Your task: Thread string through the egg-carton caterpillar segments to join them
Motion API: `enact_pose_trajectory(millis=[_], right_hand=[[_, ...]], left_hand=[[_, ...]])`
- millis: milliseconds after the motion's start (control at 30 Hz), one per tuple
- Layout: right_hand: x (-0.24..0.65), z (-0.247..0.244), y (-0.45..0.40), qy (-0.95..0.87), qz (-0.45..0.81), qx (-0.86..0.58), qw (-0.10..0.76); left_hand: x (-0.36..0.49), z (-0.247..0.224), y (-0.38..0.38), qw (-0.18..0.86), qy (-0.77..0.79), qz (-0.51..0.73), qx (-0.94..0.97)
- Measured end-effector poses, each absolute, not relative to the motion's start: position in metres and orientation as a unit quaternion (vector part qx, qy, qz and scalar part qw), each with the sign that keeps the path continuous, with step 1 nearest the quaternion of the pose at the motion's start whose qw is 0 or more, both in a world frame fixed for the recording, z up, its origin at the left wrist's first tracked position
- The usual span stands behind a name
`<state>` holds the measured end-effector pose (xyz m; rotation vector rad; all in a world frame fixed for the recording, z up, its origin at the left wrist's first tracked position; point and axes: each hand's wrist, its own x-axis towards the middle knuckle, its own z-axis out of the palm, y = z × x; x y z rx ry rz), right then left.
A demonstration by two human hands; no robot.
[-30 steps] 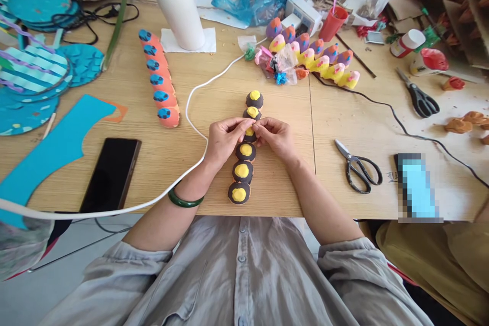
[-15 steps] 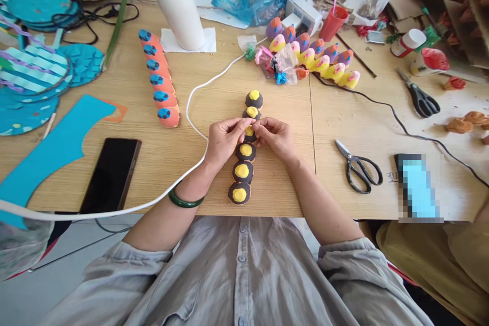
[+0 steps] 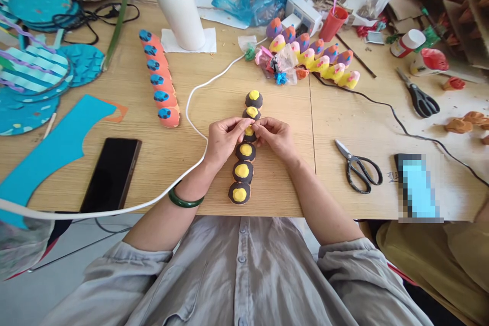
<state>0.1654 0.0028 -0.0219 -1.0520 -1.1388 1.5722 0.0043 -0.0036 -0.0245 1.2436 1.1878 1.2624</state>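
A strip of several joined dark bumps with yellow tops (image 3: 244,170) lies lengthwise on the wooden table, pointing away from me. My left hand (image 3: 226,138) is at its left side and my right hand (image 3: 275,137) at its right. Thumbs and fingertips of both hands are pinched together over the third bump from the far end, nearly touching each other. What the fingertips hold, if anything, is too small to make out. A dark green bangle (image 3: 186,198) circles my left wrist.
An orange strip with blue tops (image 3: 162,79), a white cable (image 3: 190,94) and a phone (image 3: 110,173) are on the left. Scissors (image 3: 357,165) lie to the right. Farther back stand a white bottle (image 3: 183,10) and a red cup (image 3: 333,24). Another person's clothed leg (image 3: 424,254) shows at lower right.
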Motion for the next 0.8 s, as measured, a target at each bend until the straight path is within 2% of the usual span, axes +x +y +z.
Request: enact_pose_trajectory(millis=[300, 533, 800], right_hand=[[0.1649, -0.0232, 0.0038, -0.443, 0.629, -0.426, 0.476], [0.1654, -0.0194, 0.002, -0.447, 0.626, -0.425, 0.477], [0.1648, -0.0237, 0.0039, -0.448, 0.628, -0.422, 0.476]], left_hand=[[0.0049, -0.0178, -0.0053, 0.533, 0.488, 0.493, 0.484], [0.0044, -0.023, -0.0031, 0.489, 0.483, 0.528, 0.498], [0.0049, -0.021, -0.0032, 0.504, 0.481, 0.519, 0.495]])
